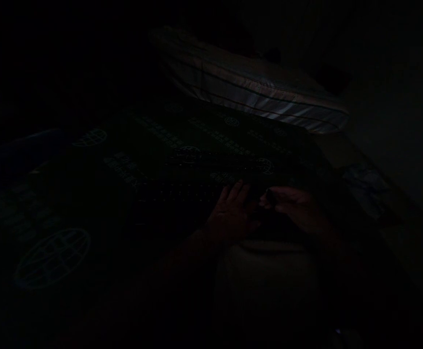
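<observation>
The scene is very dark. My left hand (231, 213) lies flat with its fingers stretched out over the right part of a black keyboard (178, 194). Just right of it, the fingers of my right hand (295, 206) are pinched together around a small dark object (268, 196), whose kind I cannot make out. Beyond the keyboard lies a long dark thing (219, 160) with small pale marks, too dim to identify. What lies between and beneath my hands is lost in shadow.
A dark green sheet (59, 257) printed with pale globes and lettering spreads under everything. At the back rests a pale striped mattress or cushion (262, 99). A dark blue object (22, 150) is at the left, and something crumpled and pale (367, 189) lies at the right.
</observation>
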`<state>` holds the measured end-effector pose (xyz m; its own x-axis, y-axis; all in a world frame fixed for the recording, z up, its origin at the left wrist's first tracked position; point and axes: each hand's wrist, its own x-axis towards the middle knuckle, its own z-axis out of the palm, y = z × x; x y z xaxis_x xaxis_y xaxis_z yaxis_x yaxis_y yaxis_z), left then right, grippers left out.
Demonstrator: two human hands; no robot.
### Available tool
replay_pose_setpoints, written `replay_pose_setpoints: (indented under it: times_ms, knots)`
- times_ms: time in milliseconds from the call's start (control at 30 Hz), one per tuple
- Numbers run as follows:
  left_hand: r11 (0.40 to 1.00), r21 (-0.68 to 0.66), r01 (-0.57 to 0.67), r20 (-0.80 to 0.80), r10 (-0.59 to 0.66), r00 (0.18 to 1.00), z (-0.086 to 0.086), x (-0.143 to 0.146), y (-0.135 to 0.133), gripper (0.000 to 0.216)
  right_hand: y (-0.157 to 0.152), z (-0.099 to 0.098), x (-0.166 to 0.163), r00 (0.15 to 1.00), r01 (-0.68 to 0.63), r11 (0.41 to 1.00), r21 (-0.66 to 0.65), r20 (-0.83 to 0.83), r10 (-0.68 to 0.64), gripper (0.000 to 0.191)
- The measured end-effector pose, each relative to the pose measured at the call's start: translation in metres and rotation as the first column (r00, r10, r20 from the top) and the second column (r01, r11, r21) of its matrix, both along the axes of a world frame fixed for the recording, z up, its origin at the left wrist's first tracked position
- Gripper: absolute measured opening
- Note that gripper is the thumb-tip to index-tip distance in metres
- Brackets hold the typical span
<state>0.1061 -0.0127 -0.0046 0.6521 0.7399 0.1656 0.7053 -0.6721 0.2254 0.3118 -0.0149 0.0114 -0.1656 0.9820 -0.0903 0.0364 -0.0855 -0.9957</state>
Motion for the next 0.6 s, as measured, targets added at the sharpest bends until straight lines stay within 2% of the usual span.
replay_pose_setpoints:
  times_ms: [400, 600]
  knots:
    - [0.998, 0.067, 0.009, -0.019, -0.008, 1.0, -0.0028, 0.0005, -0.0004, 0.052, -0.0001, -0.0029, 0.0058, 0.996, 0.093, 0.996, -0.008, 0.004, -0.093, 0.039]
    - [0.999, 0.041, 0.01, -0.001, -0.01, 1.0, -0.003, -0.0003, 0.0013, 0.049, -0.0006, -0.0045, 0.0088, 0.994, 0.11, 0.994, -0.02, -0.009, -0.111, 0.039]
